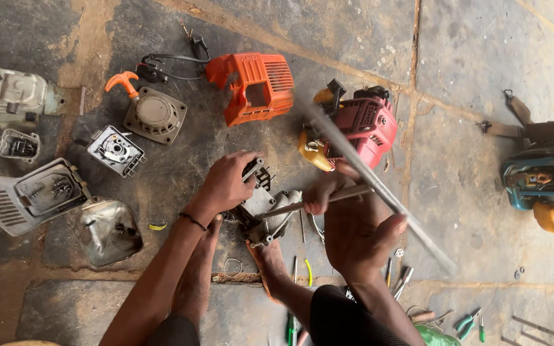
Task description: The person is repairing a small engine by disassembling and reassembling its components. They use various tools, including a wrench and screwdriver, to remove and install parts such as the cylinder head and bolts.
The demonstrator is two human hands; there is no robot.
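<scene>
Several stripped parts lie on the stone floor: a grey cover, a recoil starter and an orange shroud, all well apart from the engine block. Judged from this, dismantling is far along, with the block itself still under work. Left hand is clamped on the block's upper end, pinning it between the feet. Right hand is closed round a metal rod, with a thinner bar bearing on the block.
</scene>
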